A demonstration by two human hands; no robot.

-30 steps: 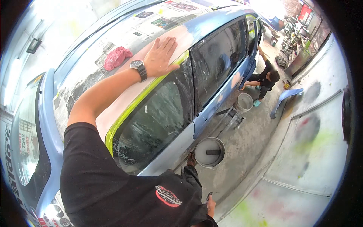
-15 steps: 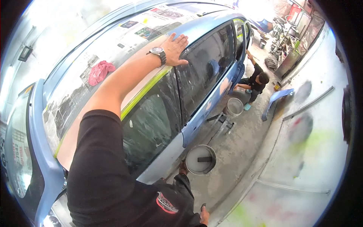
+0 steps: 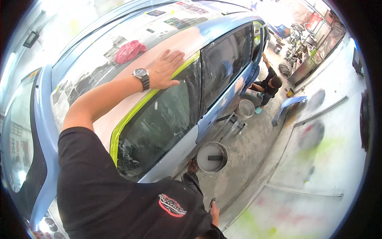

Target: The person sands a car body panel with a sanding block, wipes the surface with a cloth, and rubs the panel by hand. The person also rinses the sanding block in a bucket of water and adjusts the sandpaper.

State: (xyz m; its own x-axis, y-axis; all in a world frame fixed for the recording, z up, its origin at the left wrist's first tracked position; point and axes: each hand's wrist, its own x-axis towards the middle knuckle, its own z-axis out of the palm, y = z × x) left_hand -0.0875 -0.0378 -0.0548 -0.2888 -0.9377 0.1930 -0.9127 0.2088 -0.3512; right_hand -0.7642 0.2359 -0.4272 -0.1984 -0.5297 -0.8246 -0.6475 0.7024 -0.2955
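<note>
My left hand [image 3: 164, 70] lies flat with its fingers spread on the pinkish, filler-coated roof edge [image 3: 126, 99] of a blue car. A metal wristwatch [image 3: 141, 75] is on that wrist. Just below the palm runs yellow-green masking tape [image 3: 137, 107] along the top of the dusty rear side window [image 3: 159, 127]. Low by my body, my right hand [image 3: 215, 212] is closed around a small dark piece [image 3: 212, 203], too little of it showing to tell its kind. Beyond the left hand, a crumpled pink cloth [image 3: 129, 51] rests on newspaper [image 3: 175, 22] covering the roof.
A bucket of cloudy water [image 3: 212, 157] with a dark block in it stands beside the car. Farther along are a second bucket [image 3: 245, 108], a metal stand [image 3: 234, 124] and a crouching person [image 3: 271, 83] near the front door. A paint-marked wall [image 3: 306, 159] borders the right.
My left hand has slid back along the roof edge, from above the front side window to above the rear one. My right hand stays low, holding the dark piece.
</note>
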